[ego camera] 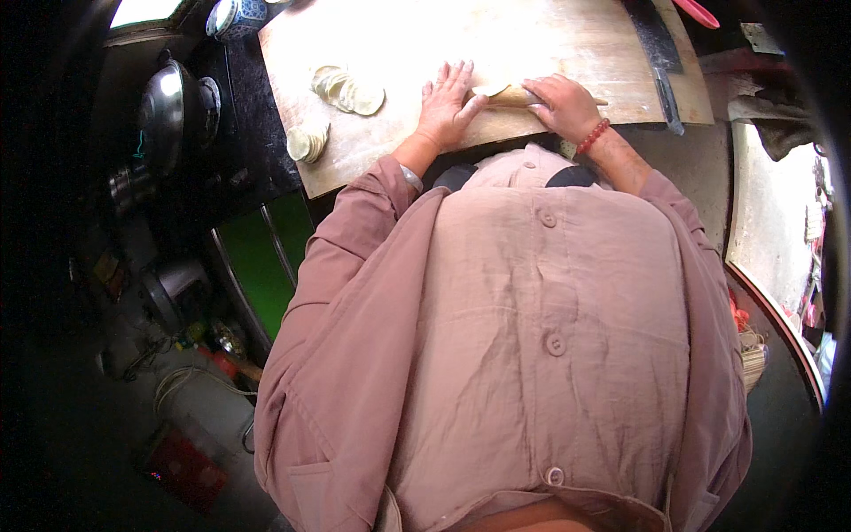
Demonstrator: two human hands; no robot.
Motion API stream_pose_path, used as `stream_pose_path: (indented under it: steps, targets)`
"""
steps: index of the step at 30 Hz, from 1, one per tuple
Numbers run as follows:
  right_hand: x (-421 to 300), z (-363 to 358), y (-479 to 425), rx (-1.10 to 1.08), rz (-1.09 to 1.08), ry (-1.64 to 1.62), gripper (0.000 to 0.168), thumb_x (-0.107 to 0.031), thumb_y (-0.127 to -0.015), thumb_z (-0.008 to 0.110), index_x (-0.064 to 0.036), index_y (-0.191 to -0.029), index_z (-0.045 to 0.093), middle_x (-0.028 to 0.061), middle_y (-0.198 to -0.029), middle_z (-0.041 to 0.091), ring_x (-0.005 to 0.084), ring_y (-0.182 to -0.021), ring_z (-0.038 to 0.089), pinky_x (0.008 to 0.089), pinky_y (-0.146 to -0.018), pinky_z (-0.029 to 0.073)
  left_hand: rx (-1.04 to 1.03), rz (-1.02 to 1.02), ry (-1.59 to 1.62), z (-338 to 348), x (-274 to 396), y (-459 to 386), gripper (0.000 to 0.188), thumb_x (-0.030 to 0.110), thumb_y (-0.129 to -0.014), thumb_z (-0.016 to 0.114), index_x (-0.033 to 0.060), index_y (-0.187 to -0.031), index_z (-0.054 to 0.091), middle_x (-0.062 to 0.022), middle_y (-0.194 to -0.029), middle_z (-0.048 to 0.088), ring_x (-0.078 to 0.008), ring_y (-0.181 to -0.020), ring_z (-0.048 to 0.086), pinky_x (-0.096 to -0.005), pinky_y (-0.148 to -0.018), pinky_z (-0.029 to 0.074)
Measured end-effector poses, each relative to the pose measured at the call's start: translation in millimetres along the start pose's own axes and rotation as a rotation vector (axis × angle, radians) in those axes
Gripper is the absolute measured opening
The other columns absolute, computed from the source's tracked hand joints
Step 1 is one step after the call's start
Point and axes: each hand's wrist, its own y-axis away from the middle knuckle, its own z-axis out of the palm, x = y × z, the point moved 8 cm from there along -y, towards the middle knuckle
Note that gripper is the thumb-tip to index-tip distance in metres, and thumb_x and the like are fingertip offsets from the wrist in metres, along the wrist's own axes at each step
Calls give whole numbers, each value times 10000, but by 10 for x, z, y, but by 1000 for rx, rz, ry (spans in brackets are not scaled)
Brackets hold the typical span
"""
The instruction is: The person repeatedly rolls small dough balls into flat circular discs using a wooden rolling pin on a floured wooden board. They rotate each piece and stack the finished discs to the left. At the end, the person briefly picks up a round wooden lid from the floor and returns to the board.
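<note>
A floured wooden board lies before me. On its right half my right hand, with a red bead bracelet at the wrist, is closed over a wooden rolling pin. A thin round dough wrapper lies against the pin, partly hidden. My left hand is spread flat on the board beside the wrapper, its thumb at the wrapper's edge. To the left lie an overlapping row of dough wrappers and a smaller stack of wrappers near the board's left edge.
A knife with a wide dark blade lies at the board's right, its handle towards me. Left of the board stand a metal pot or wok and a blue-and-white jar. Something pink shows at the upper right.
</note>
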Motion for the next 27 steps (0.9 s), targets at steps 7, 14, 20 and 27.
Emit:
stream_pose_path:
  steps: [7,14,20,27]
  targets:
    - [-38,-47,34,-36,30,-59,309,-136,-703,648,-88,-1002,587,78,-883,603,246,-856,569,338,-748,469,-38,20,302,-33,163,-109,420,248,-673,727,88,-1045,616,-90,-997,609,-257,-849,596,-312,-766,477]
    - [-154,-182,87,-8,-29,-1,275,-83,-695,649,-103,-964,594,55,-852,598,223,-833,571,315,-730,475,-166,-151,413,-5,106,-202,280,204,-764,677,20,-972,643,-62,-874,643,-120,-790,592,-238,-711,491]
    - [-299,-206,114,30,-89,-11,254,-68,-687,653,-112,-931,599,38,-831,577,214,-827,559,303,-717,478,69,-544,812,63,-301,-225,295,182,-764,653,-32,-962,615,-115,-806,648,-138,-706,618,-260,-612,503]
    - [-138,-138,89,36,-22,-16,265,-54,-686,645,-93,-944,593,51,-831,575,215,-841,554,306,-733,473,-5,-505,242,-152,-416,-172,313,247,-734,645,68,-990,629,-100,-891,638,-202,-751,614,-297,-679,489]
